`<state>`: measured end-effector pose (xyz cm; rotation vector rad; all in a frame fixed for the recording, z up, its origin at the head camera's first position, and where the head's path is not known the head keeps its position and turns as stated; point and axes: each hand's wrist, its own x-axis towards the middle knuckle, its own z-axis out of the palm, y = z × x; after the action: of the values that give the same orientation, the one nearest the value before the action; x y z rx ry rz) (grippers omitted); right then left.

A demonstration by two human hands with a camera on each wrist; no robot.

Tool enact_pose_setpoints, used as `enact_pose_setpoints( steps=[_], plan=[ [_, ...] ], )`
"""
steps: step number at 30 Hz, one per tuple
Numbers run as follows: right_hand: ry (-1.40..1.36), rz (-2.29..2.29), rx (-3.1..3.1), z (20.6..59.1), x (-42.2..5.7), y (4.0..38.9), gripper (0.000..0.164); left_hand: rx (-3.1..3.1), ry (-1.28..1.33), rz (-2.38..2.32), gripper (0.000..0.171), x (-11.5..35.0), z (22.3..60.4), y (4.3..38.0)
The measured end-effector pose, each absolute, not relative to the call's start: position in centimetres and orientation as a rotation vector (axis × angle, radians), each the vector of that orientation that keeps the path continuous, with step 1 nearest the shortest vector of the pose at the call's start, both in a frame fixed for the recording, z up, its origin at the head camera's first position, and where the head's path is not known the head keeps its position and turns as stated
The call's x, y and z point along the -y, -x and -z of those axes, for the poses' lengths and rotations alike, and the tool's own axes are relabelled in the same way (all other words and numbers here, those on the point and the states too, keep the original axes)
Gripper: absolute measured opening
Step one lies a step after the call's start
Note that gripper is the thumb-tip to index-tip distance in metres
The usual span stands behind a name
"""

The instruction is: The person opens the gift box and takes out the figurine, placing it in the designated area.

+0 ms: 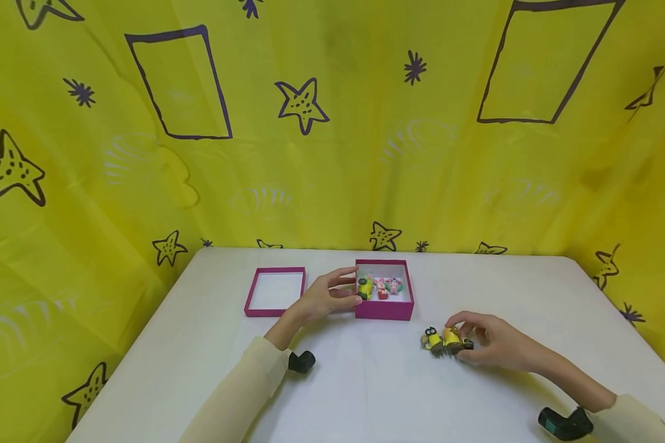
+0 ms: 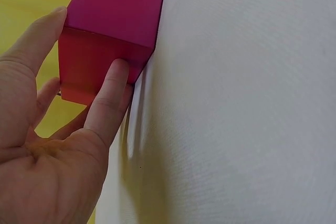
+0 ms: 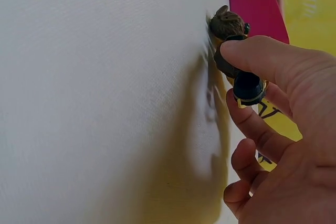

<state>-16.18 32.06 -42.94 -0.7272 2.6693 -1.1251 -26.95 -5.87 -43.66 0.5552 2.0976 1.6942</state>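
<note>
Yellow figurine (image 1: 451, 339) pinched in the right hand (image 1: 492, 344)

We see it at the white table (image 1: 366, 387), between thumb and fingers, thumb at its dark base. A second figurine (image 1: 434, 341) sits just beside it. Any labels are too small to tell. Beyond, the left hand (image 1: 322, 298), fingers spread, touches the left side of a pink box (image 1: 383, 311) holding small figures (image 1: 382, 290).

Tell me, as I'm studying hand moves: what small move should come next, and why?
Probably lift the yellow-and-brown toy figure toward the open magenta box: the right hand pinches it, the left hand touches the box, and small colourful figures lie inside.
</note>
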Motion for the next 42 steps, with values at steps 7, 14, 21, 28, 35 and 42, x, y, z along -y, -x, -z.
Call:
enact_pose_setpoints(
  steps=[7,14,21,28,35,42],
  plan=[
    [0.729,1.126,-2.638,43.34,-32.04,16.28,0.043,-2.088,-0.550,-1.700,0.076,5.86,43.65,26.85],
    [0.719,1.128,-2.607,43.34,-32.08,16.48,0.043,-2.087,-0.538,-1.694,0.075,5.95,43.66,26.98],
    [0.741,1.134,-2.612,43.43,-32.22,16.52,0.042,-2.084,-0.543,-1.695,0.075,5.94,43.65,27.04],
    [0.745,1.130,-2.619,43.57,-32.25,16.47,0.043,-2.087,-0.539,-1.694,0.075,5.92,43.68,27.00],
    [0.748,1.130,-2.617,43.58,-32.28,16.46,0.043,-2.092,-0.536,-1.689,0.075,5.86,43.68,26.97],
    [0.752,1.122,-2.608,43.44,-32.27,16.52,0.043,-2.100,-0.534,-1.690,0.074,5.90,43.60,26.84]
  ],
)
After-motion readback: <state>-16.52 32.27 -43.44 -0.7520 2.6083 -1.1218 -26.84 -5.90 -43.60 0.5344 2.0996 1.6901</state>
